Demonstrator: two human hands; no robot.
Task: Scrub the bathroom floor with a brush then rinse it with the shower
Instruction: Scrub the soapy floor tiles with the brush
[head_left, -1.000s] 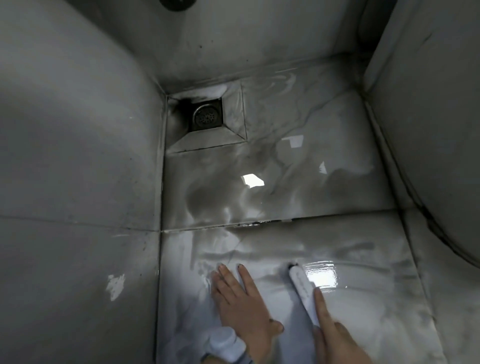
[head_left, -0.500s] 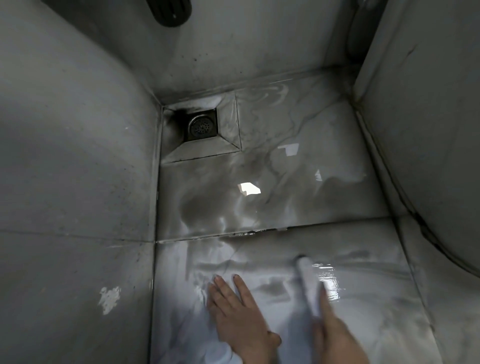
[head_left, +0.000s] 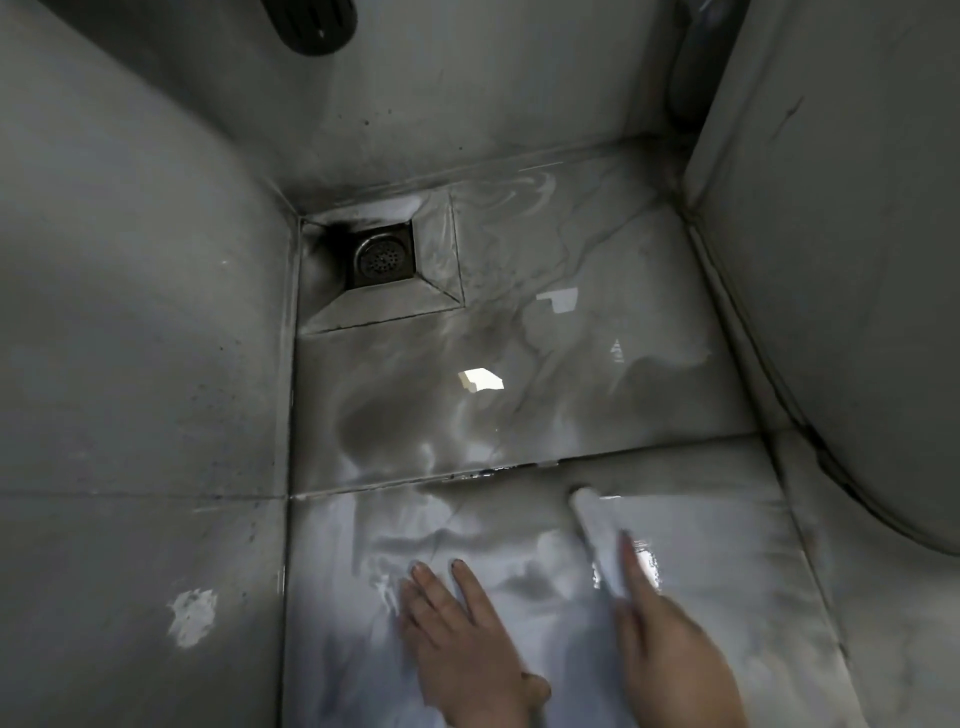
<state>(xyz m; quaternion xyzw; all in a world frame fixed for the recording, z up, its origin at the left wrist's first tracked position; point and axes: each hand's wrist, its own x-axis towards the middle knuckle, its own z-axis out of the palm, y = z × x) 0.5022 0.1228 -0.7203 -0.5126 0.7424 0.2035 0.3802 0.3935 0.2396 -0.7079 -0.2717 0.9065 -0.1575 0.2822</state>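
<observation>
The brush (head_left: 592, 540) lies on the wet floor (head_left: 519, 405) in the near tile, just below the grout joint (head_left: 519, 470) that crosses the frame; its far tip almost reaches that joint. It appears as a slim, pale, elongated body, blurred by motion, and its bristle side faces down and cannot be seen. The right hand (head_left: 670, 639) holds the brush from behind, with the index finger laid straight along its back; the other fingers are hidden under the hand, so their closure around the handle is inferred, not seen. The left hand (head_left: 457, 629) rests flat on the tile to the left of the brush, fingers extended and slightly spread, holding nothing. Handling judgement: the brush is probably light, rigid plastic and not fragile. The floor carries a milky film and bright reflections, so both handle and tile are likely slippery. Grip the rear of the handle and keep one finger on top to press the bristles down; too light a grip may let the handle twist or slide out. The bracing palm may also skid on the film. The drain (head_left: 382, 257) sits in the far left corner, well apart from the brush. No brand, label or writing is legible on the brush or on any surface.
</observation>
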